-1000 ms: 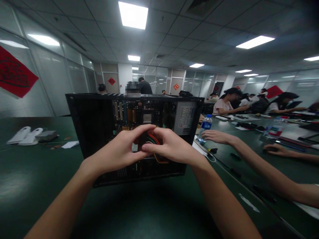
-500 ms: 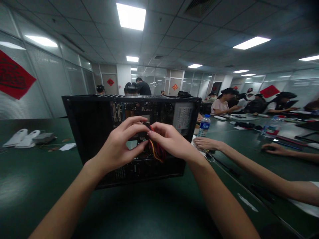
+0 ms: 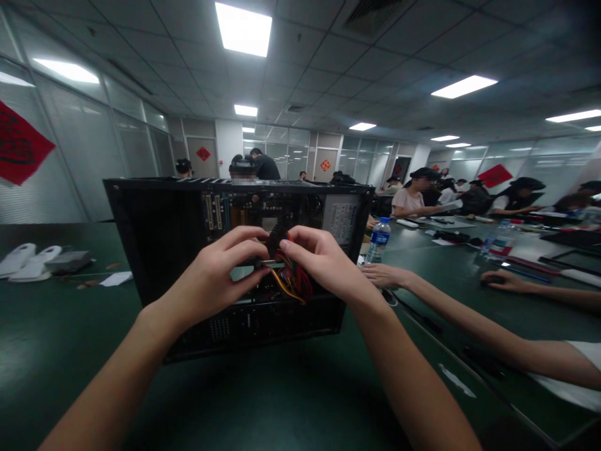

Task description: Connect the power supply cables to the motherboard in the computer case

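A black computer case (image 3: 154,244) stands on the table with its open side facing me, the circuit board (image 3: 239,210) and power supply (image 3: 340,219) visible inside. In front of the opening, my left hand (image 3: 213,266) pinches a small dark connector (image 3: 261,263) on a yellow wire between thumb and fingers. My right hand (image 3: 322,257) is closed around a bundle of red, yellow and black power cables (image 3: 300,285). A larger black connector or sleeved cable (image 3: 278,238) shows between the two hands; its exact kind is hard to make out.
A water bottle with a blue cap (image 3: 378,241) stands right of the case, near another person's hand (image 3: 385,274). White objects (image 3: 40,266) and a grey box (image 3: 70,262) lie at left. Cables and a torn white strip (image 3: 456,381) lie at right.
My hands have moved slightly apart, and the connector with the yellow wire now shows in my left fingers. The cable bundle is spread wider. The whole view has shifted slightly.
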Demonstrator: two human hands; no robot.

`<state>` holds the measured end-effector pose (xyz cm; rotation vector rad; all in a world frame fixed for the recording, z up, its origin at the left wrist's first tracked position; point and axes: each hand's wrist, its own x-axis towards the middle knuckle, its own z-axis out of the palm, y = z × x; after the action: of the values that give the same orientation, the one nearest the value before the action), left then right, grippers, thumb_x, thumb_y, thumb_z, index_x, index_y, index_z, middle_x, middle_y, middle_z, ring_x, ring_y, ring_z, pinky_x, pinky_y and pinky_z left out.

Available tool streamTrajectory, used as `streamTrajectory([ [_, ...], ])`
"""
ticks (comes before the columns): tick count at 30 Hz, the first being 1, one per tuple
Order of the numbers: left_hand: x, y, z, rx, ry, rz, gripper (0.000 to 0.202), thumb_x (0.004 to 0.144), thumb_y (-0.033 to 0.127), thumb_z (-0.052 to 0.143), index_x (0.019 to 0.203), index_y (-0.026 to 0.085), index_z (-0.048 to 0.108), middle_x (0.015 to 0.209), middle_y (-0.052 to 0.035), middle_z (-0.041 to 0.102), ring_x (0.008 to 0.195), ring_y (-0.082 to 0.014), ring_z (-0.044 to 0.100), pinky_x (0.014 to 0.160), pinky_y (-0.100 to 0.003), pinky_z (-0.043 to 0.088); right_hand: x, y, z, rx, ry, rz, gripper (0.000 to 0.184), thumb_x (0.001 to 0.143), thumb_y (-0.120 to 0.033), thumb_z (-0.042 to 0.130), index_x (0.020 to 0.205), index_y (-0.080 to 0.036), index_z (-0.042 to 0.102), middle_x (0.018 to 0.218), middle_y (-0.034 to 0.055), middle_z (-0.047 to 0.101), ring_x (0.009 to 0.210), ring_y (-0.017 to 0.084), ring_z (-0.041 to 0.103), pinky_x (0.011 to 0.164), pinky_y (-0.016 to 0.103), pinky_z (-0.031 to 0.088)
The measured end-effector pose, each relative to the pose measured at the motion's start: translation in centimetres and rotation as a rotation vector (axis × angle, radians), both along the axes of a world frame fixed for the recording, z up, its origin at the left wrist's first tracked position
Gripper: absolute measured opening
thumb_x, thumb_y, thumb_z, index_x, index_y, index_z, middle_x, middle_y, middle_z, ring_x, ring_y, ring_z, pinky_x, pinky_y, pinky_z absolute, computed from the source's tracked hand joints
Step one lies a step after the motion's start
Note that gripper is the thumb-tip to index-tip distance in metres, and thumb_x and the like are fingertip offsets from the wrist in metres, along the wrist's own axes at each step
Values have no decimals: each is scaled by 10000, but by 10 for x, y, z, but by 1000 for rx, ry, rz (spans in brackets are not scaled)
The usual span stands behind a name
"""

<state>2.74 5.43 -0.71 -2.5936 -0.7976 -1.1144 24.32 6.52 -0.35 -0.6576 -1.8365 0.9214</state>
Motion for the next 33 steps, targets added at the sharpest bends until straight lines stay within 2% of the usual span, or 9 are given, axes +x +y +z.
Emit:
streamTrajectory([
  [3, -5, 0, 3, -157, 53, -6, 256, 925, 382, 600, 1104, 210, 662, 1101, -62, 710, 1004, -213, 689, 906, -331, 577, 1, 1, 1, 3, -8, -24, 284, 864, -449, 642, 817, -173, 595, 704, -27, 610, 600, 111, 586, 564, 223, 475],
  [7, -16, -1, 8, -324, 147, 9, 339, 889, 437, 649, 1166, 242, 664, 1129, -47, 728, 1014, -223, 696, 906, -333, 574, 1, 4, -1, -12, 11, -17, 299, 854, -461, 652, 803, -170, 602, 682, -31, 605, 580, 109, 582, 550, 222, 468],
  [11, -26, 3, 9, -395, 248, -19, 244, 921, 392, 610, 1096, 264, 721, 1034, -29, 757, 910, -196, 721, 822, -281, 579, -1, 7, -4, -28, 39, -17, 310, 837, -474, 668, 811, -172, 603, 715, -28, 618, 576, 104, 578, 547, 225, 465],
  [14, -28, 6, 11, -317, 248, -57, 214, 946, 346, 574, 1045, 250, 737, 969, -30, 755, 843, -166, 718, 759, -245, 572, -2, 9, -5, -15, 57, -27, 309, 819, -474, 688, 843, -175, 613, 753, -19, 638, 612, 107, 585, 576, 231, 476],
  [18, -24, 4, 13, -53, 111, -57, 208, 929, 341, 589, 1024, 214, 723, 970, -49, 748, 857, -178, 712, 762, -265, 581, -4, 11, -7, -19, 96, -5, 328, 779, -466, 737, 869, -181, 602, 786, -17, 649, 661, 115, 596, 620, 242, 491],
  [21, -18, 2, 10, 71, 36, -28, 202, 916, 362, 602, 997, 211, 709, 936, -43, 748, 825, -187, 714, 756, -287, 593, -5, 10, -7, -52, 109, 27, 356, 743, -459, 775, 871, -182, 591, 791, -21, 649, 667, 117, 599, 624, 245, 491],
  [26, -11, 3, 4, 112, -21, 15, 246, 908, 409, 615, 1032, 204, 675, 938, -42, 748, 783, -181, 721, 752, -302, 612, -7, 7, -7, -52, 137, 44, 364, 706, -439, 809, 828, -176, 590, 773, -27, 641, 696, 113, 602, 632, 233, 477],
  [33, -11, 5, 1, 120, -55, 67, 419, 912, 432, 597, 1286, 241, 603, 984, -42, 761, 817, -198, 742, 791, -329, 626, -10, 8, -7, -103, 160, 69, 390, 683, -433, 826, 853, -183, 581, 767, -28, 650, 686, 118, 615, 621, 231, 479],
])
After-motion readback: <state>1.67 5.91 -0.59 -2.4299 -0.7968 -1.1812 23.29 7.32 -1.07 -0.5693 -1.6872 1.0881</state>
